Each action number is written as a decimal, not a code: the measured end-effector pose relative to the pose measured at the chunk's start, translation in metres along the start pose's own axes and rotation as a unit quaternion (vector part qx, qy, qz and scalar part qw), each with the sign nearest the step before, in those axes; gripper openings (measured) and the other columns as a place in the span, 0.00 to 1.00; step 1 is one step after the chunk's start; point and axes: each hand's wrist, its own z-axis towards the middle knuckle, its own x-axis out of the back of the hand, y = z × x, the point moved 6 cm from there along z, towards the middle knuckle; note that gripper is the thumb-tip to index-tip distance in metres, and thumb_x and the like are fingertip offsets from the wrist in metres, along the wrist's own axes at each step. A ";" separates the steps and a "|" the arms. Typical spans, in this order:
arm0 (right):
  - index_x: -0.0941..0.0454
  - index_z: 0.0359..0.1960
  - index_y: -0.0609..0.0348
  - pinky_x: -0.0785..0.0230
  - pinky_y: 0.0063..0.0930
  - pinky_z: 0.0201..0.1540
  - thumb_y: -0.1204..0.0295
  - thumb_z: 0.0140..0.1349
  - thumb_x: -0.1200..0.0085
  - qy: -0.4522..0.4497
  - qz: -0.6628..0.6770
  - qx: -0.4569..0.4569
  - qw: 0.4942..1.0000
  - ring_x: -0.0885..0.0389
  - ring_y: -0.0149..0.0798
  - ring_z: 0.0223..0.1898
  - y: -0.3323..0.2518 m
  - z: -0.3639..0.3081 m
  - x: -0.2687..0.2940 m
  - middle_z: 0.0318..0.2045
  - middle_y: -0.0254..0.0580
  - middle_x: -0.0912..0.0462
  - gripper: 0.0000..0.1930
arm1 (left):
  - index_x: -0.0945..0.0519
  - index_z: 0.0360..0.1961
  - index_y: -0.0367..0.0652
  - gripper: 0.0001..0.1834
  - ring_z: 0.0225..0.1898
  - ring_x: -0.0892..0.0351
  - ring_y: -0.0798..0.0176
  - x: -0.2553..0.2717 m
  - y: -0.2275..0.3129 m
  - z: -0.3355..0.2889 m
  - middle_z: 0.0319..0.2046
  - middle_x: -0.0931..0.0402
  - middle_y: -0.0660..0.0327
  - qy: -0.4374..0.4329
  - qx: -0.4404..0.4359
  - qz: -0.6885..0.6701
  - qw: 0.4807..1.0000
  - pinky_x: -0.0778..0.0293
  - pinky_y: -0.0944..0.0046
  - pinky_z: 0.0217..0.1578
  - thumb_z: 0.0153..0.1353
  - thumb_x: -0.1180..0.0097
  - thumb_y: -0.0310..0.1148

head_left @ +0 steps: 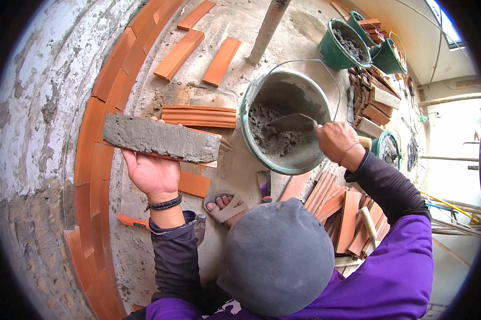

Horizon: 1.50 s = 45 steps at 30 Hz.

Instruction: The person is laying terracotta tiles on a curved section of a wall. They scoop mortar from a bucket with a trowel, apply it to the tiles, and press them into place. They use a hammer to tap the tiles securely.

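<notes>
My left hand (154, 178) is palm up, its fingers gripping a long, thin terracotta brick (163, 138) from below. Grey wet mortar coats the brick's upper face from end to end. My right hand (339, 141) is closed round the handle of a pointed trowel (294, 123). Its blade is inside a green bucket (244, 114), over the lumpy mortar (275, 141) at the bottom; I cannot tell whether it touches. The bucket's wire handle rises at the far right of the rim. Beneath the coated brick, a ridged brick (198, 116) lies on the floor.
A curved brick course (104, 117) runs along the rough wall at left. Loose bricks (179, 53) and a post (267, 32) stand ahead. Brick piles (352, 218) and more buckets (344, 45) are at right. An orange-handled tool (134, 221) lies near my sandalled foot (222, 205).
</notes>
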 end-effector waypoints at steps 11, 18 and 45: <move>0.19 0.30 0.63 0.26 0.43 0.33 0.67 0.53 0.48 -0.207 0.218 0.102 0.948 0.18 0.50 0.27 0.018 0.001 -0.013 0.23 0.53 0.20 0.11 | 0.28 0.63 0.50 0.31 0.61 0.30 0.51 0.005 -0.004 0.000 0.60 0.28 0.54 0.025 -0.022 0.023 0.999 0.40 0.33 0.64 0.73 0.70 0.58; 0.19 0.30 0.62 0.32 0.31 0.25 0.64 0.57 0.46 -0.247 0.381 -0.018 0.891 0.24 0.32 0.18 0.028 -0.045 0.029 0.15 0.39 0.24 0.12 | 0.28 0.63 0.49 0.30 0.64 0.32 0.50 0.005 -0.005 0.007 0.62 0.29 0.53 -0.041 -0.024 -0.019 0.999 0.47 0.30 0.67 0.73 0.69 0.56; 0.24 0.35 0.68 0.32 0.41 0.33 0.74 0.55 0.48 0.178 0.322 0.078 0.927 0.22 0.57 0.29 -0.033 -0.069 0.163 0.24 0.56 0.23 0.09 | 0.32 0.62 0.46 0.35 0.56 0.28 0.48 -0.031 0.000 0.010 0.57 0.28 0.53 0.030 -0.054 -0.019 0.998 0.34 0.33 0.57 0.73 0.75 0.61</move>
